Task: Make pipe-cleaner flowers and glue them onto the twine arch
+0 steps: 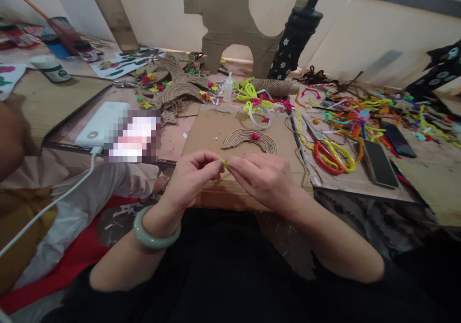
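Observation:
Both hands meet over the front edge of a cardboard sheet [207, 126], pinching a small yellow-green piece of cord [224, 163] between them. My left hand [198, 171], with a pale green bangle on its wrist, is closed on the piece from the left. From the right, my right hand [261, 176] closes on it with thumb and fingertips; its other fingers are curled. Just beyond lies an arch of coiled brown twine [232, 139] with a small red knot [255, 136] on it. A ring of white tape [260, 116] sits behind the arch.
Red-and-yellow-handled scissors [329, 157] and a phone [380, 163] lie to the right, near a pile of coloured cords [345, 116]. Behind are a small glue bottle [228, 88] and more twine arches [187, 91]. A white power bank [103, 123] is at left, beside another person's arm [12, 140].

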The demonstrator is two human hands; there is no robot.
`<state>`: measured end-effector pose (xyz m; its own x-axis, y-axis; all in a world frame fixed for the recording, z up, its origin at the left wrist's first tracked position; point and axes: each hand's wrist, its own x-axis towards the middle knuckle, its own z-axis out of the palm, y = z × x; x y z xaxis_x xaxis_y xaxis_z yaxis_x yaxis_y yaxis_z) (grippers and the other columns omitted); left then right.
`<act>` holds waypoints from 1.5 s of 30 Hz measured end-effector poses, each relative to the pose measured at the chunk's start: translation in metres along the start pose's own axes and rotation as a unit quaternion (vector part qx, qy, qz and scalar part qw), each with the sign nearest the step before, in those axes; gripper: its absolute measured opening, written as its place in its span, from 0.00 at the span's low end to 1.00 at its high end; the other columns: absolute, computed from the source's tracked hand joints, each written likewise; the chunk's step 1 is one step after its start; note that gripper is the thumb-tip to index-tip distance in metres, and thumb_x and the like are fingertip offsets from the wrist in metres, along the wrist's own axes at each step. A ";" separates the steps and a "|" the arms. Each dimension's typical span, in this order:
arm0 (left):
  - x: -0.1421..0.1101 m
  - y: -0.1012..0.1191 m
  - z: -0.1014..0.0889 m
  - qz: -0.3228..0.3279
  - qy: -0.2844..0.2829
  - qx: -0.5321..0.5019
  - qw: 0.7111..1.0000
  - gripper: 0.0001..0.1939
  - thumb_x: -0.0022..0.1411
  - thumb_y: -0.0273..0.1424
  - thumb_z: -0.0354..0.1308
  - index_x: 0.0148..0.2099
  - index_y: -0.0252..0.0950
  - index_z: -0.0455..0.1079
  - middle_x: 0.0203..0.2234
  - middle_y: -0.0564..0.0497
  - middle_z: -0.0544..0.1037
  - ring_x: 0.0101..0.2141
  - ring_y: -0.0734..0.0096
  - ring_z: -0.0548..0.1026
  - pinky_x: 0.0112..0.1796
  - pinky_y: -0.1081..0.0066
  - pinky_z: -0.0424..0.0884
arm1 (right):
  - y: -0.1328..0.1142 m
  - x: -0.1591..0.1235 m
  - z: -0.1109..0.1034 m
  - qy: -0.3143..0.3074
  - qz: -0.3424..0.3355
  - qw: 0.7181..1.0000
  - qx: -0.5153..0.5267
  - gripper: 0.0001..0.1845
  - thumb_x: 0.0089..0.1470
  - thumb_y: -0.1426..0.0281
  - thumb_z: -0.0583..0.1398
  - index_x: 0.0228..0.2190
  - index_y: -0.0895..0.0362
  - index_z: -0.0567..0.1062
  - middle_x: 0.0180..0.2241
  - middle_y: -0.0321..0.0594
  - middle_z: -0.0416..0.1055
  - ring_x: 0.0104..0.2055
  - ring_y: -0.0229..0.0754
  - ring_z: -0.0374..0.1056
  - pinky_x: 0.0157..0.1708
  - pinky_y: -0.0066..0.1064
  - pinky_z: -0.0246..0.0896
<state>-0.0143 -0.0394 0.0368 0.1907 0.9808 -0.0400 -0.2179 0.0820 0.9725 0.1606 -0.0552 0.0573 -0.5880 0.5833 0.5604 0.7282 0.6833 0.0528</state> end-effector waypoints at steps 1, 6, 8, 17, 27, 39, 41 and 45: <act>0.000 0.000 0.000 0.005 -0.005 0.010 1.000 0.04 0.47 0.28 0.63 0.24 0.35 0.73 0.15 0.56 0.71 0.19 0.78 0.67 0.23 0.76 0.64 | 0.000 0.000 -0.001 -0.003 -0.006 1.000 -0.003 0.09 0.60 0.72 0.53 0.32 0.55 0.73 0.22 0.34 0.70 0.25 0.36 0.61 0.27 0.29 0.50; -0.001 0.000 -0.002 0.017 -0.035 0.083 0.996 0.04 0.49 0.28 0.61 0.23 0.35 0.71 0.16 0.56 0.70 0.19 0.78 0.66 0.22 0.76 0.63 | 0.001 0.003 -0.007 -0.053 -0.036 0.998 -0.002 0.12 0.59 0.73 0.52 0.28 0.57 0.73 0.21 0.35 0.70 0.23 0.35 0.60 0.24 0.31 0.46; -0.003 0.001 -0.003 0.016 -0.052 0.126 0.991 0.05 0.50 0.29 0.61 0.24 0.35 0.71 0.16 0.55 0.70 0.19 0.77 0.65 0.21 0.76 0.61 | 0.001 0.003 -0.008 -0.074 -0.012 0.997 0.034 0.13 0.59 0.73 0.52 0.27 0.58 0.74 0.22 0.36 0.71 0.23 0.35 0.61 0.24 0.30 0.46; -0.012 0.013 -0.011 0.281 -0.126 0.344 0.887 0.06 0.55 0.26 0.57 0.27 0.39 0.71 0.21 0.53 0.75 0.23 0.73 0.71 0.26 0.73 0.67 | 0.000 0.009 -0.012 -0.174 0.257 0.809 0.499 0.06 0.48 0.71 0.56 0.22 0.58 0.69 0.17 0.28 0.57 0.19 0.29 0.50 0.18 0.22 0.44; -0.018 0.007 -0.010 0.371 -0.084 0.319 0.868 0.05 0.55 0.24 0.60 0.33 0.39 0.73 0.25 0.52 0.78 0.26 0.73 0.74 0.29 0.74 0.70 | -0.008 0.000 0.002 -0.157 0.359 0.603 0.695 0.07 0.47 0.67 0.58 0.24 0.58 0.68 0.13 0.23 0.54 0.13 0.26 0.43 0.12 0.21 0.36; -0.013 -0.003 -0.002 -0.031 -0.041 -0.064 0.997 0.06 0.47 0.29 0.66 0.24 0.35 0.72 0.15 0.56 0.71 0.18 0.79 0.67 0.22 0.78 0.64 | 0.003 -0.013 -0.005 0.032 0.052 0.972 0.228 0.11 0.60 0.76 0.53 0.41 0.56 0.72 0.40 0.42 0.76 0.40 0.37 0.72 0.36 0.27 0.66; -0.013 -0.002 -0.001 -0.058 -0.058 -0.097 0.992 0.07 0.46 0.30 0.67 0.23 0.34 0.72 0.15 0.55 0.71 0.18 0.80 0.66 0.22 0.79 0.63 | 0.007 -0.015 -0.005 0.045 -0.044 0.987 0.146 0.12 0.59 0.77 0.54 0.44 0.56 0.71 0.42 0.43 0.76 0.40 0.38 0.72 0.37 0.27 0.66; -0.015 -0.002 0.003 -0.105 -0.082 -0.126 0.983 0.09 0.46 0.30 0.68 0.23 0.33 0.71 0.15 0.55 0.71 0.18 0.82 0.66 0.22 0.81 0.62 | 0.006 -0.015 -0.003 0.075 -0.112 0.986 0.101 0.09 0.61 0.74 0.52 0.39 0.58 0.72 0.38 0.43 0.77 0.33 0.37 0.72 0.31 0.28 0.65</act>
<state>-0.0136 -0.0547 0.0367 0.4037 0.8976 -0.1768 -0.3836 0.3416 0.8580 0.1751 -0.0611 0.0513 -0.6566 0.3464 0.6699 0.4920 0.8700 0.0324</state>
